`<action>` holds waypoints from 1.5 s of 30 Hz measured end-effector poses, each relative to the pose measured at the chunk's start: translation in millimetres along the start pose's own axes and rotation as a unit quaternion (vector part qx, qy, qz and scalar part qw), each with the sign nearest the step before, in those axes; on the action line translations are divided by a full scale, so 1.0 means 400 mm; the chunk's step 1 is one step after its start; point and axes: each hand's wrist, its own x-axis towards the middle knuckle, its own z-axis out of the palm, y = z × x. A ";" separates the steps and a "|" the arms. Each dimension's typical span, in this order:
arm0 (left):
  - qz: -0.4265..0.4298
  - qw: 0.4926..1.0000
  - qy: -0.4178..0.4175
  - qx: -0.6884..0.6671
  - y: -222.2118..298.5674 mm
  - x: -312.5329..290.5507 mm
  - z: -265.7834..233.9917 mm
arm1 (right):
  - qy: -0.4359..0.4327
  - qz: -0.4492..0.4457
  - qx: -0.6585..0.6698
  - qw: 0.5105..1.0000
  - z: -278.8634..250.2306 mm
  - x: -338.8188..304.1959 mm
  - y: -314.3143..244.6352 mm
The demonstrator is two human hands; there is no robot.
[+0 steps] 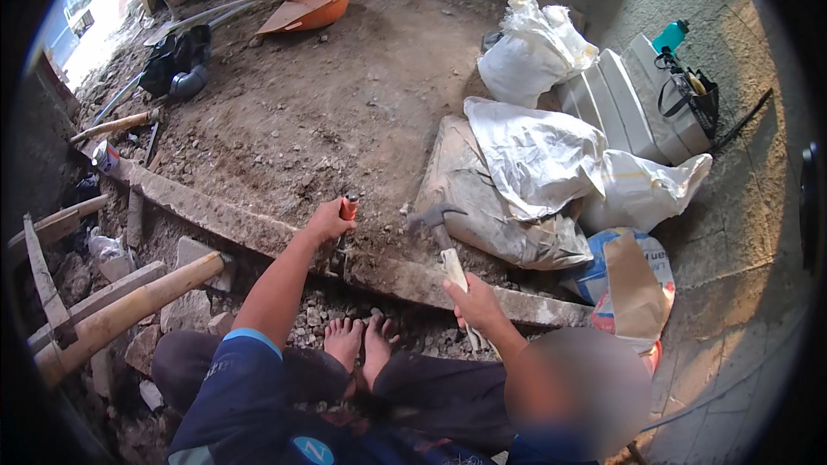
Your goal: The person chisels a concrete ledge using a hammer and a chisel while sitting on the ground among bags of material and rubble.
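Note:
My left hand [327,222] is closed around the orange handle of what looks like a chisel [349,207]. Its dark shaft points down at the edge of a long concrete beam [392,279], and my fingers partly hide it. In my right hand [479,301] is a claw hammer [454,265], gripped by its pale handle. The hammer's dark head is raised to the right of the chisel, apart from it. Below the beam, my bare feet rest on rubble, between my bent knees.
White sacks [538,155] and grey boxes [642,103] stand at the right, with a teal bottle [671,35] on top. An orange basin [314,7] lies on the dirt at the back. Bamboo poles [129,314] and broken stones are at my left.

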 end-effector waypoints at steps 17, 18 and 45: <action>0.027 0.995 0.087 0.037 -0.053 -0.041 0.025 | 0.109 -0.169 -0.157 0.967 0.152 0.252 -0.188; 0.054 0.994 0.097 0.022 -0.059 -0.034 0.037 | 0.141 -0.193 -0.142 0.960 0.140 0.264 -0.209; -0.040 0.998 0.054 0.016 -0.015 -0.025 0.040 | 0.101 -0.150 -0.283 0.942 0.168 0.339 -0.155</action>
